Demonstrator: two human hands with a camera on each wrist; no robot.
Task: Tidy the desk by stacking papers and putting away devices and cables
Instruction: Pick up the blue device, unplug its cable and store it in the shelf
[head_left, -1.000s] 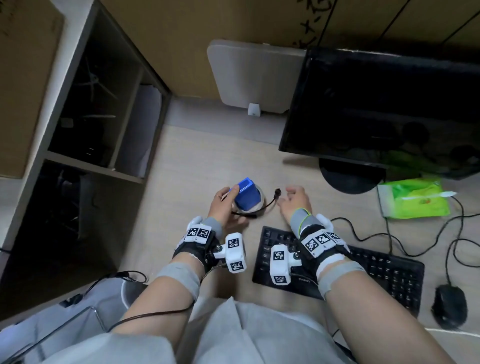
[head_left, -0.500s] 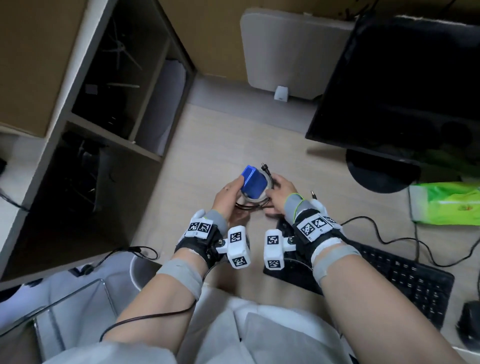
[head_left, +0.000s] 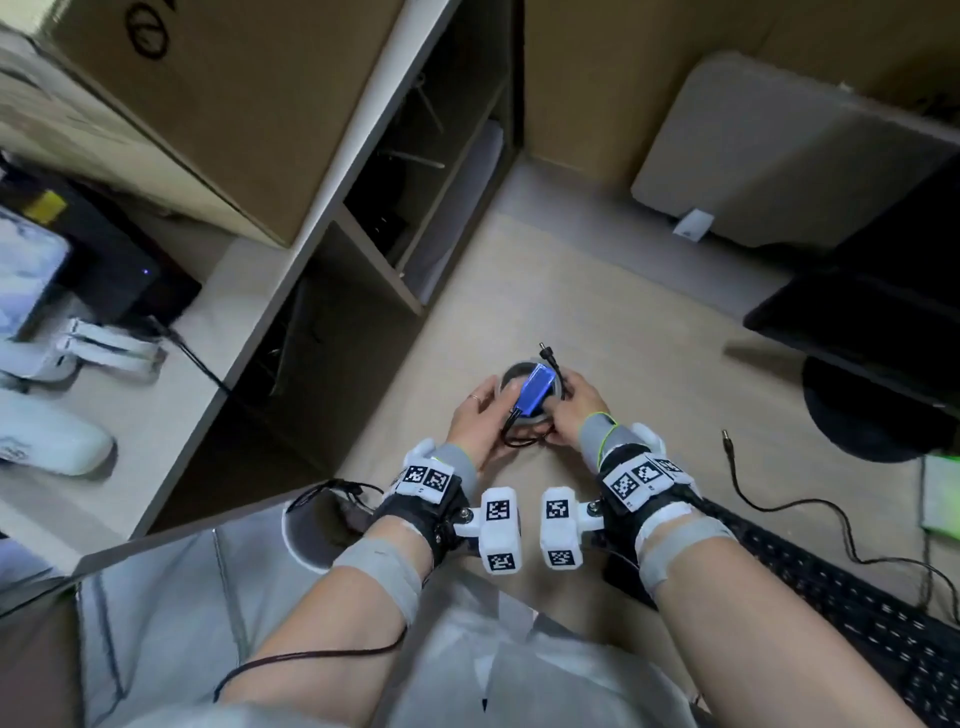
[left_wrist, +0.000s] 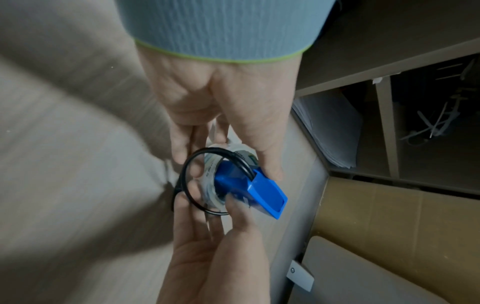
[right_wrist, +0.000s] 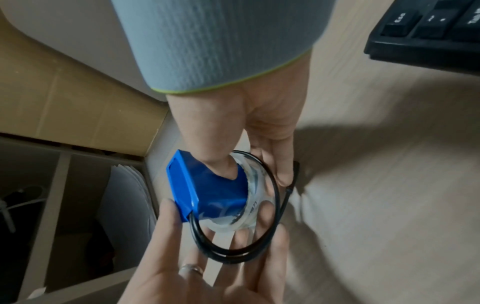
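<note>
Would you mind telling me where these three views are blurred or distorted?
Head view: wide-angle bending of the shelf unit, soft at the edges, blue device fairly sharp. Left wrist view: desk streaked by motion blur. Right wrist view: keyboard out of focus, desk mildly smeared.

Glossy blue plastic charger (left_wrist: 255, 190); clear shiny tape roll (right_wrist: 250, 207); matt wood-grain desk (head_left: 597, 291)
</note>
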